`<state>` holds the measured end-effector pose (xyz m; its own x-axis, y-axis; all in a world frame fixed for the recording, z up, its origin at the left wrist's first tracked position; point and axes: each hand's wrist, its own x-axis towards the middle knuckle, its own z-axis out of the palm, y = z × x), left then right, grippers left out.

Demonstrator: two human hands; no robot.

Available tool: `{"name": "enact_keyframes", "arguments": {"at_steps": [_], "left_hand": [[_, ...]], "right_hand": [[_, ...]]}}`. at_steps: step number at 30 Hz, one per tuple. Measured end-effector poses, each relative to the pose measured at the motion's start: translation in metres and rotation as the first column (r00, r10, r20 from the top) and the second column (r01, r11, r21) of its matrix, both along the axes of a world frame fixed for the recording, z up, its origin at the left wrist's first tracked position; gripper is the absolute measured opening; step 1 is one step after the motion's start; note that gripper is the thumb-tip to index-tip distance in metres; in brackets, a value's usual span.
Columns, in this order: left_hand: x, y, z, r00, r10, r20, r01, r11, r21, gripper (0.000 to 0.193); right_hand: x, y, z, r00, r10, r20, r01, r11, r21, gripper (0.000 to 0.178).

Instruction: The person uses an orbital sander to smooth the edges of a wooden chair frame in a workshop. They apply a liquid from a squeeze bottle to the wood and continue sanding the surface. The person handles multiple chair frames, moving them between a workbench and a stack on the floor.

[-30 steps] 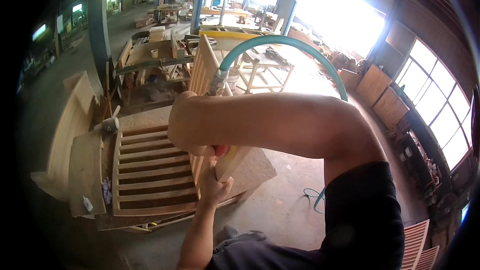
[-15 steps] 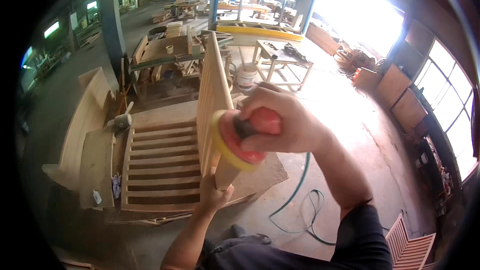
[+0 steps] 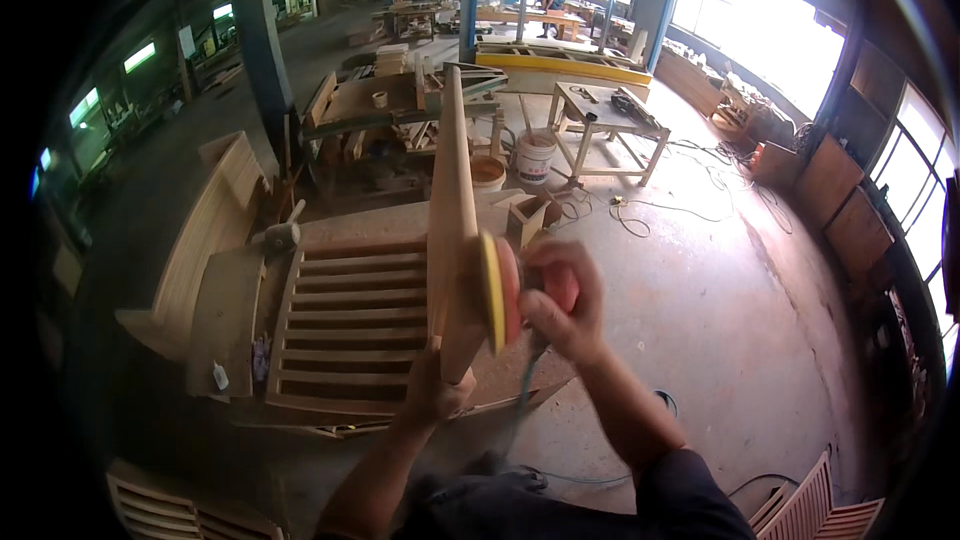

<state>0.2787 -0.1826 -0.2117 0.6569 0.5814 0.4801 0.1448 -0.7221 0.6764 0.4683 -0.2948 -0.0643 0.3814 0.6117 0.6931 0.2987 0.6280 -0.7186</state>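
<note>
My right hand (image 3: pixel 578 320) is wrapped around a red sander (image 3: pixel 510 290). Its yellow-edged pad is turned upright against the right face of a raised wooden part (image 3: pixel 455 170), near its close end. A thin hose (image 3: pixel 527 380) trails down from the tool. Fingers of my left hand (image 3: pixel 436 392) grip the lower near corner of that raised part. To the left of it, a slatted wooden frame (image 3: pixel 360 302) lies flat on a low work surface, and the two look like one piece of furniture; where they join is hidden.
A mallet (image 3: pixel 282 236) and a small white bottle (image 3: pixel 220 376) lie left of the slats, near a curved wooden piece (image 3: pixel 205 230). Ahead stand a white bucket (image 3: pixel 535 157) and a small table (image 3: pixel 610 112). Another slatted piece (image 3: pixel 805 500) is at lower right. A person (image 3: pixel 552 2) stands far back.
The sander has gone from tilted across the part's near edge to upright on its right face. My right hand is lower. The left hand keeps its grip, while the whole view has shifted.
</note>
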Motion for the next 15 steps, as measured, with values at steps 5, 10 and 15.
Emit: {"name": "enact_keyframes", "arguments": {"at_steps": [5,10,15], "left_hand": [[-0.007,0.001,-0.021,1.000,0.002,0.029,0.001,0.992,-0.125,0.012],[-0.004,0.001,-0.004,0.993,-0.037,0.113,0.048,0.995,-0.090,0.010],[-0.005,-0.007,0.013,0.980,-0.138,0.142,0.162,0.972,-0.173,0.012]], "right_hand": [[0.002,0.013,0.152,0.636,0.110,0.763,0.193,0.936,-0.296,0.044],[-0.072,0.083,0.220,-0.146,0.540,0.829,0.442,0.785,-0.434,0.041],[-0.131,0.133,0.194,-0.386,0.732,0.561,0.633,0.653,-0.416,0.041]]}}
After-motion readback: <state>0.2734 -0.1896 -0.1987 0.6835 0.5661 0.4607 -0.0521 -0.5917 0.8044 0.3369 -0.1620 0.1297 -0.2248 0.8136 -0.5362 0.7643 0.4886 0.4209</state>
